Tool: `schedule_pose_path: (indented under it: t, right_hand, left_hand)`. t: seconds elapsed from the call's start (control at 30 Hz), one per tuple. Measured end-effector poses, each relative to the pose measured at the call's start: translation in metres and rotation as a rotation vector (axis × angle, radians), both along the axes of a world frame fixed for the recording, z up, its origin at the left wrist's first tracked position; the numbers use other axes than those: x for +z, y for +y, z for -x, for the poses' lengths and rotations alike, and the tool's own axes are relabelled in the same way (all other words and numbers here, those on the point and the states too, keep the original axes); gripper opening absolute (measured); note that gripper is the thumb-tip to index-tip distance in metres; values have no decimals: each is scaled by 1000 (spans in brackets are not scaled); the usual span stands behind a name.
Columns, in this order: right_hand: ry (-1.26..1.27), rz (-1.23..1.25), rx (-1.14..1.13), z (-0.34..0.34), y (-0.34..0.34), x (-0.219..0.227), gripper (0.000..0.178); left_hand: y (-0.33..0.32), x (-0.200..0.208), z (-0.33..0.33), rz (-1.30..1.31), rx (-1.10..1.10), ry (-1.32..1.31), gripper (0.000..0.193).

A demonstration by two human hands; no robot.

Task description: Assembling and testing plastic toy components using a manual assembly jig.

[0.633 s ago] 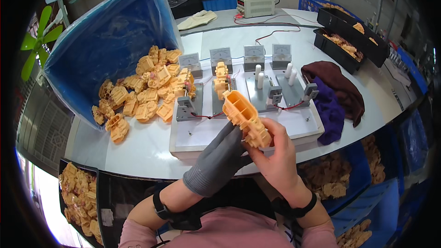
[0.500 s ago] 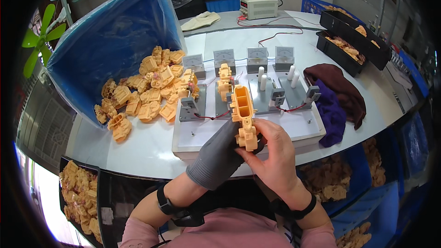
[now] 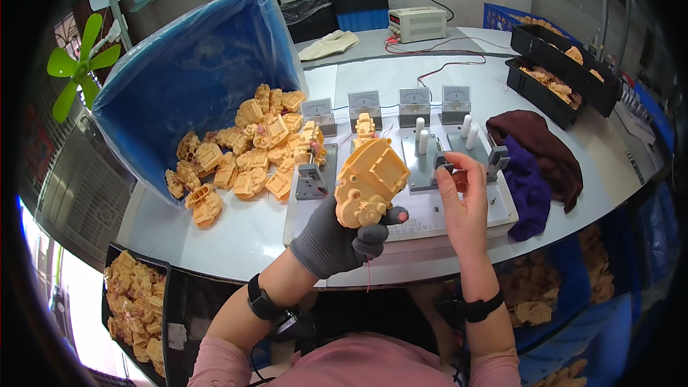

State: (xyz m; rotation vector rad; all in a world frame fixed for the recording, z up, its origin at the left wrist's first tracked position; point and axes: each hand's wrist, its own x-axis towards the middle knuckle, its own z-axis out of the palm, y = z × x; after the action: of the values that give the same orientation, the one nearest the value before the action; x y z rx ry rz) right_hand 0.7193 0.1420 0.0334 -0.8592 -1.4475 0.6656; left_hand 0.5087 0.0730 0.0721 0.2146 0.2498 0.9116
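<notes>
My left hand (image 3: 331,242), in a grey glove, grips a pale orange plastic gear housing (image 3: 373,180) and holds it tilted above the front of the test board. A thin red wire (image 3: 368,272) hangs below that glove. My bare right hand (image 3: 466,204) is at the third metal plate (image 3: 420,152), its thumb and fingertips closed about a small grey clamp block (image 3: 443,163); the fingers partly cover the block. Two white pegs (image 3: 423,142) stand on that plate. Similar housings sit on the first plate (image 3: 311,145) and second plate (image 3: 364,127).
Several panel meters (image 3: 414,106) line the board's back. To the left, a blue lined bin (image 3: 193,64) lies tipped, housings (image 3: 251,150) spilling out. Purple and brown cloths (image 3: 529,186) lie right of the board. Black trays (image 3: 543,93) and a power supply (image 3: 418,25) stand behind.
My right hand has let go of the housing and moved right to the clamp block. My left hand has turned the housing so its broad side shows. The whole view has shifted slightly.
</notes>
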Motion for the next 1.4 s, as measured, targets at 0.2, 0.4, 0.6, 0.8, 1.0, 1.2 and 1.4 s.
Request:
schedule_pose_path:
  t: [0.2, 0.4, 0.6, 0.8, 1.0, 1.2, 1.4]
  right_hand:
    - [37, 21, 3, 2, 2, -8, 31]
    - [4, -5, -48, 3, -3, -10, 33]
    - [105, 88, 80, 7, -1, -11, 25]
    - [155, 28, 134, -4, 5, -20, 23]
    - [150, 30, 134, -4, 1, -17, 24]
    - [155, 22, 121, -1, 0, -19, 24]
    - [297, 17, -22, 2, 2, -16, 26]
  left_hand:
    - [17, 31, 16, -84, 18, 200, 54]
    - [91, 91, 2, -440, 241, 1079, 47]
    - [160, 107, -21, -978, 394, 2323, 67]
    - [152, 92, -72, -1014, 198, 2594, 61]
    - [140, 100, -76, -1100, -80, 2342, 55]
    - [156, 67, -71, -1668, -522, 2490, 33]
    - [79, 86, -47, -1262, 352, 2201, 44]
